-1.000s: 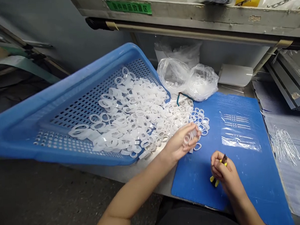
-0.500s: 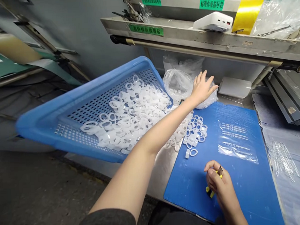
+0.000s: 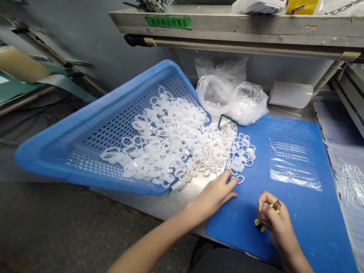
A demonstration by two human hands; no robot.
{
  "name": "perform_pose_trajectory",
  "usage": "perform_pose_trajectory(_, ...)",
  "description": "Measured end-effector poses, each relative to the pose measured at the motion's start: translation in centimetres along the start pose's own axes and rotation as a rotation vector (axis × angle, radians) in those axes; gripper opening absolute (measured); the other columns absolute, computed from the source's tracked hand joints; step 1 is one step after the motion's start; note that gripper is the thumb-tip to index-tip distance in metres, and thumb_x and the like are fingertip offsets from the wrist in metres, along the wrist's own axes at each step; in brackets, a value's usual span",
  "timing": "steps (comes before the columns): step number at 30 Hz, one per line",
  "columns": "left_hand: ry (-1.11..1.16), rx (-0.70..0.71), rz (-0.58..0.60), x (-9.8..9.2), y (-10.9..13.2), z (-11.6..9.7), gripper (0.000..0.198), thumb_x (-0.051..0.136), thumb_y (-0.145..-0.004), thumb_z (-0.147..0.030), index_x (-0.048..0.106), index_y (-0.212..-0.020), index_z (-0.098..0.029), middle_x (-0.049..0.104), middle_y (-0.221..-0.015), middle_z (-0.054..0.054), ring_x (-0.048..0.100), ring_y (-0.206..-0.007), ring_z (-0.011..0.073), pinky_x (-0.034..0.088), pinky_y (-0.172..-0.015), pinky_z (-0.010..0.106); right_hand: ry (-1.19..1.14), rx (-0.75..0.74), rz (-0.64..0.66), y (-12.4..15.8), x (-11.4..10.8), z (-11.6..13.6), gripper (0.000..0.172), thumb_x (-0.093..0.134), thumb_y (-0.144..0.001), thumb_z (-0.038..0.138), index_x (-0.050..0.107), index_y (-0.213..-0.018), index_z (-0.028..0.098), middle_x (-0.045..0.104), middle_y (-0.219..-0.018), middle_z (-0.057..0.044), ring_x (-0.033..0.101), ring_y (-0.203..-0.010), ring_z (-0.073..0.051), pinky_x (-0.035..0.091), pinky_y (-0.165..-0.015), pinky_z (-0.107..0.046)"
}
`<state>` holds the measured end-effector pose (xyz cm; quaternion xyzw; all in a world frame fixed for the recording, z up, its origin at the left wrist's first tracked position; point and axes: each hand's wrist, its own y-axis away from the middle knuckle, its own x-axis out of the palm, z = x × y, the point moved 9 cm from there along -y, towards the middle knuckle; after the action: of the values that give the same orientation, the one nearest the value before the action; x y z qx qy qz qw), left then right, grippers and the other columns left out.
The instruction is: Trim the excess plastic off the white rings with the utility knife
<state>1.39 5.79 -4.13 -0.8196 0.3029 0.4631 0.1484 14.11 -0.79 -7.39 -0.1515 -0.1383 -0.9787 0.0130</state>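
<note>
fingers of the left hand (image 3: 215, 195) lie loosely spread and empty on the blue corrugated mat (image 3: 292, 216), tips just beside a loose white oval plastic ring (image 3: 240, 179) at the edge of the heap (image 3: 176, 144) spilling from the tilted blue perforated tray (image 3: 80, 128). the right hand (image 3: 271, 217) is curled around a small yellow-handled tool (image 3: 259, 226). a careless sweep could knock rings off the steel bench (image 3: 184, 197), whose near edge lies close.

Rings (image 3: 176, 144): translucent white plastic, smooth. Tray (image 3: 80, 128): perforated blue plastic, matt. Mat (image 3: 292, 212): blue corrugated plastic. Tabletop (image 3: 190, 192): brushed metal. Bags (image 3: 246, 102): glossy film.
</note>
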Motion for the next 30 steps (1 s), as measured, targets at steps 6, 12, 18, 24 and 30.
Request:
perform_pose_trajectory(6,0.315,-0.083,-0.137,-0.6,-0.3,1.4,0.017,0.053,-0.087,-0.019,0.065,-0.099,-0.018,0.064,-0.096,0.007,0.062,-0.088,0.022,0.049,-0.08,0.033,0.014,-0.028,-0.052,-0.6,-0.6,0.1,0.023,0.05,-0.083,0.031,0.044,-0.063,0.021,0.019,-0.05,0.011,0.014,-0.045,-0.008,0.017,-0.042,-0.021)
perform_pose_trajectory(12,1.003,-0.175,-0.189,-1.2,0.1,-0.9,0.021,0.065,-0.082,-0.022,0.068,-0.103,-0.018,0.064,-0.106,0.008,0.064,-0.091,0.0178,0.053,-0.082,0.029,0.317,-0.147,-0.195,-0.1,-0.7,2.9,0.021,0.055,-0.088,0.038,0.058,-0.097,0.019,0.035,-0.053,0.009,0.032,-0.045,-0.01,0.027,-0.044,-0.022)
perform_pose_trajectory(18,1.226,-0.127,-0.245,-1.1,0.5,-2.7,0.019,0.071,-0.079,-0.022,0.069,-0.097,-0.018,0.066,-0.098,0.006,0.065,-0.086,0.0162,0.053,-0.083,0.029,0.45,-0.331,-0.153,1.3,1.1,5.7,0.018,0.056,-0.09,0.028,0.056,-0.107,0.023,0.056,-0.064,0.004,0.049,-0.049,-0.011,0.038,-0.047,-0.022)
perform_pose_trajectory(24,1.235,-0.103,-0.277,-1.3,0.9,-2.5,0.019,0.073,-0.078,-0.028,0.069,-0.093,-0.018,0.068,-0.099,0.008,0.063,-0.097,0.0199,0.05,-0.09,0.031,0.502,-0.35,-0.149,1.3,1.6,6.0,0.014,0.054,-0.091,0.026,0.058,-0.104,0.023,0.06,-0.063,0.004,0.054,-0.05,-0.012,0.042,-0.048,-0.021)
perform_pose_trajectory(30,1.128,-0.062,-0.293,-1.9,1.0,-2.7,0.02,0.07,-0.081,-0.032,0.069,-0.095,-0.018,0.061,-0.098,0.007,0.06,-0.091,0.0185,0.049,-0.08,0.028,0.526,-0.349,-0.17,1.1,1.6,6.1,0.011,0.056,-0.09,0.028,0.06,-0.098,0.022,0.061,-0.06,0.003,0.056,-0.05,-0.013,0.042,-0.048,-0.022)
